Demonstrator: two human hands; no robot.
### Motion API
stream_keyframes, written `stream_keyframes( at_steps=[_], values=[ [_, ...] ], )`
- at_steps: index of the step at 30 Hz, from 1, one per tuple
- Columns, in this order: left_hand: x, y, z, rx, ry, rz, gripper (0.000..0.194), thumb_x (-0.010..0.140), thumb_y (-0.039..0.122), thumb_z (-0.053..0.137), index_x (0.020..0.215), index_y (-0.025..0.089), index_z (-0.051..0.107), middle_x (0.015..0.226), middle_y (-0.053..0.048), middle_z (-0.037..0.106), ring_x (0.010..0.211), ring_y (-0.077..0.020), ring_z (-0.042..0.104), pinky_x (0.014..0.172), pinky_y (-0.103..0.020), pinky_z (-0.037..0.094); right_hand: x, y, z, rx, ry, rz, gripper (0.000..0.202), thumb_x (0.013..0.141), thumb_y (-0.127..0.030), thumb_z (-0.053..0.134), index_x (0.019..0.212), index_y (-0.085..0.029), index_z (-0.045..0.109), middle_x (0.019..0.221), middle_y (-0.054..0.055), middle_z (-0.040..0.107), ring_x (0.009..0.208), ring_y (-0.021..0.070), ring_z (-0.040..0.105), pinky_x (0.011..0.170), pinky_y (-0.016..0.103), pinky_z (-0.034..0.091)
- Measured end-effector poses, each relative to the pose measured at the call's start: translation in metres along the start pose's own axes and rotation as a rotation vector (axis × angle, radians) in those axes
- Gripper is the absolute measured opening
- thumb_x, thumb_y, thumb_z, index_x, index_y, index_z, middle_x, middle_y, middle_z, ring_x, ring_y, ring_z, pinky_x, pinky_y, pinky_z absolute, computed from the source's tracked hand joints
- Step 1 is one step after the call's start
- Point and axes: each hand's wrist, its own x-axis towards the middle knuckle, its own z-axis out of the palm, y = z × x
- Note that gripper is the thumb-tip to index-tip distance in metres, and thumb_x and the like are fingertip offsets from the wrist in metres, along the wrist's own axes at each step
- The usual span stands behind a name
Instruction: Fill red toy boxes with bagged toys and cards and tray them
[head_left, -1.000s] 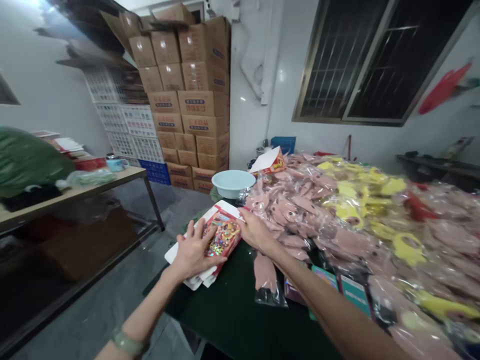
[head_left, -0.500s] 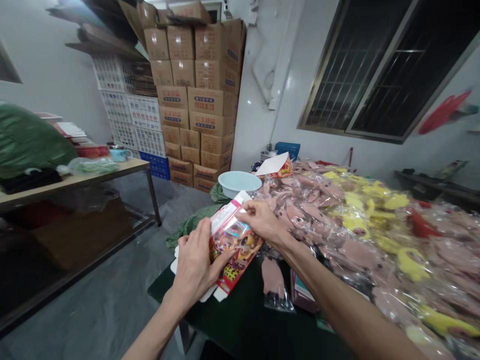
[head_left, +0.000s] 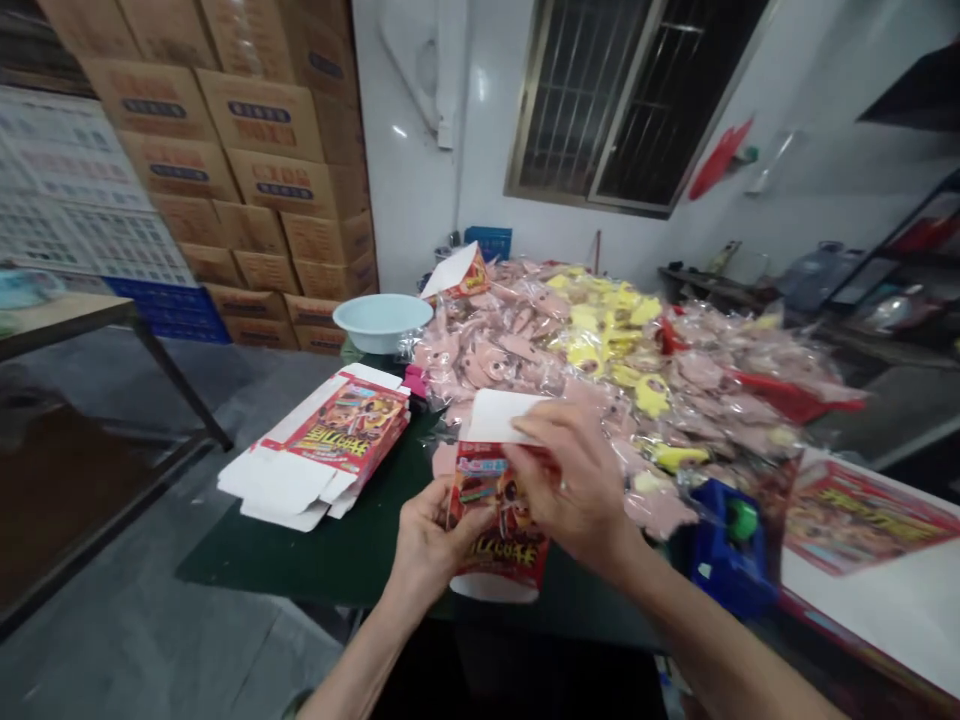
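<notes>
The left grip [head_left: 429, 545] held one box [head_left: 506, 560], thumb across its front; the right grip [head_left: 581, 480] curled at its top flap, whether pinching I couldn't tell. Both were over one table [head_left: 240, 560]. Right of them sat one blue dispenser [head_left: 724, 565]; left, one carton stack [head_left: 352, 420]; beyond, one bagged heap [head_left: 495, 365], one basin [head_left: 382, 335], one window [head_left: 577, 110].

Holding printed carton [head_left: 504, 562] in left hand [head_left: 426, 535], touching white flap [head_left: 491, 415] with right hand [head_left: 579, 482], near flattened cartons [head_left: 341, 430] and bagged shapes [head_left: 525, 345] on worktop [head_left: 247, 558].
</notes>
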Motion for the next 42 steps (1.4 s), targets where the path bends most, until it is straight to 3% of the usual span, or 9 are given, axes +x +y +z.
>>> stream_keyframes(
  at_steps=[3,9,15,21,25,29,34,38,42],
  values=[
    [0.009,-0.012,0.001,0.148,0.043,0.06,0.031,0.067,0.03,0.073,0.092,0.015,0.062,0.078,-0.002,0.071,0.066,-0.0159,0.065,0.062,-0.026,0.053,-0.034,0.014,-0.019,-0.075,0.178,0.213,0.024,0.077,-0.015,0.062,0.097,-0.021,0.051,0.099,0.008,0.055,0.096,0.0227,0.054,0.085,0.042,0.045],
    [0.027,-0.023,-0.001,0.331,0.023,0.159,0.031,0.067,0.031,0.073,0.092,0.015,0.064,0.076,-0.002,0.07,0.066,-0.0161,0.064,0.062,-0.025,0.052,-0.087,0.043,-0.001,0.419,0.063,0.683,0.024,0.084,-0.024,0.057,0.102,-0.022,0.041,0.105,0.008,0.057,0.083,0.0149,0.062,0.071,0.03,0.053],
    [0.009,-0.03,0.002,0.355,0.044,0.23,0.057,0.068,0.031,0.072,0.119,0.02,0.049,0.095,-0.004,0.07,0.081,-0.0194,0.068,0.072,-0.029,0.055,-0.094,0.041,-0.008,0.492,-0.056,0.566,0.046,0.089,-0.021,0.049,0.132,-0.027,0.034,0.126,0.011,0.049,0.103,0.0196,0.058,0.082,0.034,0.053],
    [0.015,-0.031,0.009,0.391,0.018,0.338,0.078,0.078,0.031,0.062,0.142,0.025,0.017,0.139,-0.013,0.044,0.118,-0.0249,0.053,0.095,-0.037,0.048,-0.088,0.048,-0.026,0.359,-0.242,0.508,0.038,0.091,-0.019,0.044,0.128,-0.026,0.04,0.122,0.01,0.045,0.107,0.0206,0.052,0.081,0.032,0.052],
    [0.027,-0.011,0.019,0.372,0.065,0.479,0.06,0.079,0.027,0.062,0.133,0.024,0.036,0.129,-0.009,0.054,0.111,-0.0216,0.058,0.092,-0.033,0.049,-0.076,0.05,-0.029,0.358,-0.271,0.44,0.032,0.09,-0.018,0.045,0.121,-0.026,0.046,0.112,0.007,0.048,0.103,0.0182,0.052,0.084,0.031,0.05],
    [0.028,0.006,0.036,0.259,0.099,0.429,0.047,0.081,0.029,0.061,0.125,0.023,0.045,0.109,-0.006,0.065,0.086,-0.0163,0.066,0.071,-0.025,0.056,-0.069,0.05,-0.034,0.519,-0.238,0.589,0.031,0.091,-0.024,0.045,0.121,-0.026,0.046,0.109,0.007,0.051,0.093,0.0156,0.057,0.073,0.026,0.052],
    [0.021,-0.003,0.039,0.286,0.094,0.298,0.054,0.08,0.032,0.061,0.13,0.023,0.043,0.115,-0.008,0.063,0.093,-0.0187,0.065,0.074,-0.027,0.055,-0.082,0.053,-0.033,0.583,-0.294,0.732,0.031,0.089,-0.026,0.049,0.12,-0.024,0.047,0.111,0.008,0.055,0.09,0.0164,0.059,0.072,0.027,0.053],
    [0.012,-0.016,0.029,0.306,0.091,0.231,0.05,0.08,0.031,0.061,0.126,0.021,0.047,0.096,-0.004,0.068,0.063,-0.0112,0.063,0.054,-0.02,0.053,-0.096,0.05,-0.03,0.527,-0.285,0.651,0.028,0.089,-0.022,0.048,0.117,-0.024,0.048,0.113,0.008,0.052,0.096,0.0173,0.058,0.078,0.029,0.052],
    [0.014,-0.021,0.023,0.479,0.177,0.509,0.043,0.076,0.027,0.065,0.118,0.021,0.053,0.099,-0.004,0.066,0.07,-0.0125,0.063,0.064,-0.023,0.053,-0.092,0.044,-0.038,0.375,-0.251,0.449,0.03,0.087,-0.016,0.05,0.116,-0.025,0.05,0.111,0.007,0.051,0.103,0.0189,0.053,0.086,0.032,0.049]
  ],
)
